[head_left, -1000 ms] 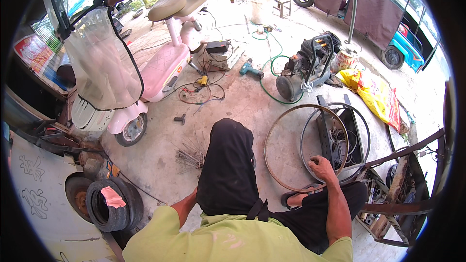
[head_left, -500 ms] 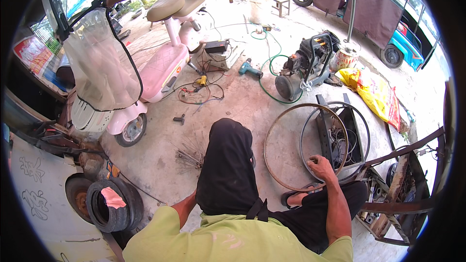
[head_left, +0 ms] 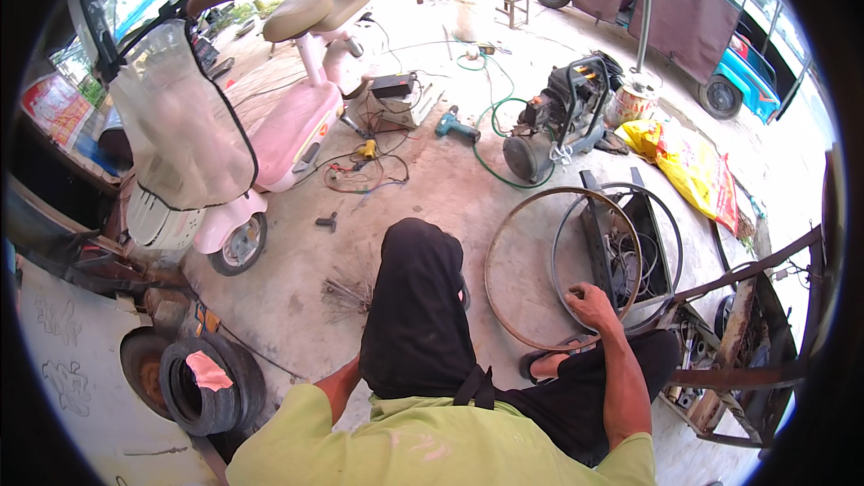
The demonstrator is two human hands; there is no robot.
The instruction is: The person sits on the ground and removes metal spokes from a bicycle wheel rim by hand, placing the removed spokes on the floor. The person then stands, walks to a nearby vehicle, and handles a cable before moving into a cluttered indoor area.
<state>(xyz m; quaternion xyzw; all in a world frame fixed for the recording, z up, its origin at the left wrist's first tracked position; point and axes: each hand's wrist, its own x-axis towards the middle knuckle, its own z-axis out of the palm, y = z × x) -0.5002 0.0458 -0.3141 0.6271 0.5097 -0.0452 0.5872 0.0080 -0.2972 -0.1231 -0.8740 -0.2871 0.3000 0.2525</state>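
My right hand point(head_left: 587, 304) hangs with curled fingers over two wheel rims, a rusty one point(head_left: 487, 267) and a darker one point(head_left: 677, 243); whether anything small is between the fingers I cannot make out. A black metal frame point(head_left: 596, 243) with tangled cables lies within the rims' outlines. My left forearm point(head_left: 340, 382) goes behind my raised knee point(head_left: 414, 306), which hides that hand. A loose bundle of spokes point(head_left: 346, 295) lies left of the knee, with a small dark tool point(head_left: 327, 221) farther forward.
A pink scooter point(head_left: 283, 135) stands front left, stacked tyres point(head_left: 180, 396) beside me at left. Ahead are a drill point(head_left: 454, 126), hoses and wires, and a compressor point(head_left: 526, 157). A yellow sack point(head_left: 684, 171) and rusty frame point(head_left: 738, 378) are at right; a covered vehicle point(head_left: 684, 9) stands behind.
The view has shifted a little, so the surroundings sit slightly left and higher in the picture. My right hand keeps nearly the same curled pose over the rims.
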